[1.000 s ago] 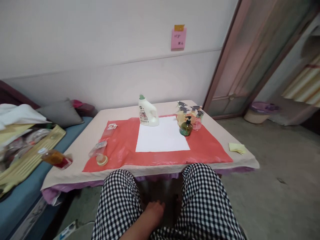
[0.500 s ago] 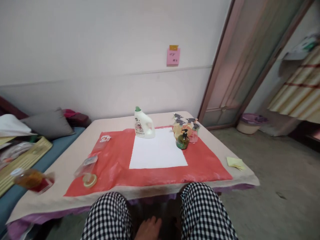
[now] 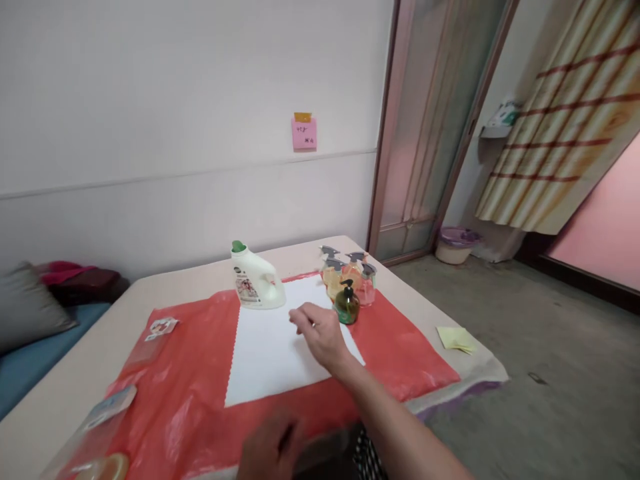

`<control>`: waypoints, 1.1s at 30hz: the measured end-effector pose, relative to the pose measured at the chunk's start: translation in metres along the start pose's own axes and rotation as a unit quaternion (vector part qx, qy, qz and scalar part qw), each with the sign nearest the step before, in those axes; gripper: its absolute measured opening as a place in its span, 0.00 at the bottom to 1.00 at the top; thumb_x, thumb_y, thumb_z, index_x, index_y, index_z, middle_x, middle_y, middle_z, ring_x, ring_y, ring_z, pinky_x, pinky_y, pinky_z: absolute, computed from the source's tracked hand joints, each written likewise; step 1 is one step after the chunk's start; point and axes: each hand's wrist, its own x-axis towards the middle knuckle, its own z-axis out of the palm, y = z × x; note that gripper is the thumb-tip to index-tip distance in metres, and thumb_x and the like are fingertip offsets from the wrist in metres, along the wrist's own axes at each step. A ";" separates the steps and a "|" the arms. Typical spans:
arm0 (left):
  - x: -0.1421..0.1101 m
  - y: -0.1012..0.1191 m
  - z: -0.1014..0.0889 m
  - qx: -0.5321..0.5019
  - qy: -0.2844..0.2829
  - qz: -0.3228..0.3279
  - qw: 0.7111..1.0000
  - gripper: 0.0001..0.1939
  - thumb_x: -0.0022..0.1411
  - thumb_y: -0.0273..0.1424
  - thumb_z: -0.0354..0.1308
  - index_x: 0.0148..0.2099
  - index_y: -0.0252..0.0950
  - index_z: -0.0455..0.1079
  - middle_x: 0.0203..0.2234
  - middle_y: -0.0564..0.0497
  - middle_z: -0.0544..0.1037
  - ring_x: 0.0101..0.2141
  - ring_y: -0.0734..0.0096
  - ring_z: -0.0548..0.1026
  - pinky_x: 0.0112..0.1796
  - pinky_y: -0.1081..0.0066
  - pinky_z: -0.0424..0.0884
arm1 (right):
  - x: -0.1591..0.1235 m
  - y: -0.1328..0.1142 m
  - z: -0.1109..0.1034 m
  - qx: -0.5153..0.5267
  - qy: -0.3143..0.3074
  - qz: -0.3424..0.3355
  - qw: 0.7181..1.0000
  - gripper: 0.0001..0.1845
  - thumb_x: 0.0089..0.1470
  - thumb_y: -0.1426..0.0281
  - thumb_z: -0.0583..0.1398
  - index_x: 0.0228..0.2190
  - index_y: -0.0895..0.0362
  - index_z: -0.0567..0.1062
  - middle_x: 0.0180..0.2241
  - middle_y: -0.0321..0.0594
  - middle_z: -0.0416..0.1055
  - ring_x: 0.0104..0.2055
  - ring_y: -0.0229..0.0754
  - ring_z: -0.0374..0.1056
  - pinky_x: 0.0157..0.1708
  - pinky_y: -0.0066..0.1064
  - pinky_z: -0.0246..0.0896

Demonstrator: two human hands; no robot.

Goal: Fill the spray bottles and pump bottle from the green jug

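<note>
My right hand (image 3: 323, 333) hangs over the white cloth (image 3: 270, 363), its fingers curled and closed, with no object visible in them. Just beyond it stands a dark green pump bottle (image 3: 347, 307). Low in the view, my left hand (image 3: 273, 443) is smeared by motion near the front edge of the red plastic sheet (image 3: 195, 373); its fingers cannot be made out. A white detergent jug (image 3: 257, 283) with a green cap stands at the cloth's far left corner. Behind the pump bottle cluster several spray bottles (image 3: 367, 290) with grey trigger heads.
Clear plastic packets (image 3: 107, 407) lie on the left of the sheet, and a roll of tape (image 3: 113, 467) at the lower left. Yellow paper notes (image 3: 455, 338) rest near the table's right edge. A lined bin (image 3: 456, 247) stands on the floor by the sliding door.
My view has turned right and moved closer to the table. My right hand has come out over the white cloth, and my left hand has appeared at the front edge.
</note>
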 end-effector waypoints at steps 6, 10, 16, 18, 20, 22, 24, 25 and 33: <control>0.121 0.009 -0.043 -0.185 0.163 -0.127 0.961 0.15 0.62 0.46 0.57 0.36 0.40 0.72 0.19 0.59 0.67 0.22 0.73 0.66 0.26 0.75 0.61 | 0.027 0.101 -0.006 0.048 0.078 0.130 0.987 0.20 0.54 0.53 0.56 0.24 0.56 0.71 0.21 0.35 0.69 0.19 0.36 0.64 0.23 0.28 0.57; 0.150 -0.010 -0.006 -0.306 0.128 -0.169 0.928 0.45 0.55 0.39 0.62 0.71 0.41 0.49 0.25 0.60 0.72 0.21 0.73 0.66 0.27 0.73 0.64 | 0.027 0.129 -0.008 0.064 0.073 0.176 0.980 0.28 0.47 0.62 0.58 0.50 0.58 0.71 0.30 0.35 0.72 0.20 0.35 0.66 0.21 0.28 0.59; 0.142 -0.030 0.018 -0.328 0.042 -0.187 0.925 0.53 0.54 0.29 0.59 0.75 0.42 0.34 0.30 0.57 0.75 0.27 0.72 0.71 0.32 0.71 0.67 | 0.026 0.133 -0.005 0.057 -0.001 0.183 0.982 0.50 0.39 0.74 0.53 0.67 0.51 0.54 0.28 0.27 0.69 0.21 0.33 0.61 0.24 0.26 0.61; 0.143 -0.032 0.010 -0.331 0.050 -0.180 0.925 0.52 0.55 0.27 0.58 0.75 0.43 0.33 0.30 0.58 0.75 0.28 0.71 0.72 0.35 0.70 0.68 | 0.026 0.133 -0.004 0.056 -0.027 0.188 0.980 0.52 0.40 0.74 0.52 0.69 0.51 0.49 0.25 0.25 0.67 0.21 0.34 0.60 0.22 0.26 0.58; 0.145 -0.035 0.001 -0.330 0.050 -0.182 0.925 0.53 0.55 0.26 0.57 0.75 0.44 0.31 0.29 0.58 0.75 0.29 0.71 0.72 0.36 0.70 0.68 | 0.025 0.133 -0.003 0.055 -0.047 0.200 0.977 0.53 0.41 0.74 0.53 0.69 0.52 0.47 0.23 0.25 0.65 0.21 0.35 0.58 0.22 0.25 0.57; 0.147 -0.037 -0.004 -0.331 0.049 -0.187 0.924 0.53 0.55 0.25 0.57 0.75 0.43 0.30 0.28 0.58 0.74 0.29 0.71 0.72 0.35 0.70 0.68 | 0.024 0.133 -0.002 0.050 -0.062 0.214 0.974 0.54 0.41 0.74 0.53 0.70 0.53 0.45 0.23 0.25 0.65 0.21 0.35 0.58 0.21 0.25 0.56; 0.149 -0.039 -0.005 -0.332 0.046 -0.190 0.923 0.54 0.55 0.24 0.56 0.75 0.43 0.30 0.28 0.58 0.74 0.28 0.71 0.71 0.34 0.71 0.68 | 0.023 0.133 -0.002 0.042 -0.070 0.222 0.972 0.55 0.41 0.75 0.53 0.70 0.54 0.42 0.23 0.25 0.65 0.21 0.35 0.57 0.21 0.25 0.55; 0.149 -0.039 -0.005 -0.331 0.045 -0.190 0.923 0.54 0.54 0.24 0.56 0.75 0.42 0.30 0.27 0.58 0.74 0.28 0.71 0.71 0.34 0.71 0.68 | 0.022 0.133 -0.002 0.038 -0.070 0.223 0.972 0.55 0.41 0.75 0.53 0.70 0.54 0.41 0.23 0.25 0.65 0.21 0.35 0.57 0.22 0.25 0.55; 0.147 -0.041 -0.002 -0.337 0.046 -0.195 0.920 0.53 0.53 0.24 0.57 0.75 0.43 0.33 0.28 0.58 0.75 0.27 0.71 0.73 0.33 0.71 0.67 | 0.020 0.131 -0.002 0.011 -0.079 0.205 0.976 0.52 0.43 0.77 0.53 0.70 0.51 0.46 0.24 0.26 0.65 0.22 0.35 0.58 0.24 0.26 0.57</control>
